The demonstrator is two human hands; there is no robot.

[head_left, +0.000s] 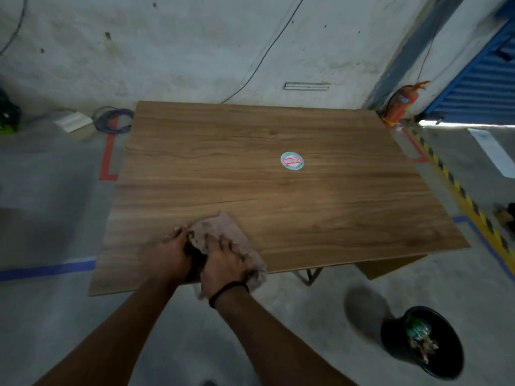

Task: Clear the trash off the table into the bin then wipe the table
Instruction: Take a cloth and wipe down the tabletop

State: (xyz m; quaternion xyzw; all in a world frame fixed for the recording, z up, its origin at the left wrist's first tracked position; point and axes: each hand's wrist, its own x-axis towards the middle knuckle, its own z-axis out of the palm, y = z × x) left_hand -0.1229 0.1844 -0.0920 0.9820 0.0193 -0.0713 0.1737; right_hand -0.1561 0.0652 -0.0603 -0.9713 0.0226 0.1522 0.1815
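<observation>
Wiping step is proceeding: right hand (225,260) is pressing, fingers spread flat, on the crumpled brown cloth (220,227). Left hand (172,247) is meeting its edge, grip indiscernible. Next move is calling for strokes across the brown wood-grain table (250,135).

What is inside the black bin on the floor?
Crumpled trash, in greenish and brownish pieces, lies in the black bin. The bin's bottom is hidden beneath the pieces and in shadow.
</observation>
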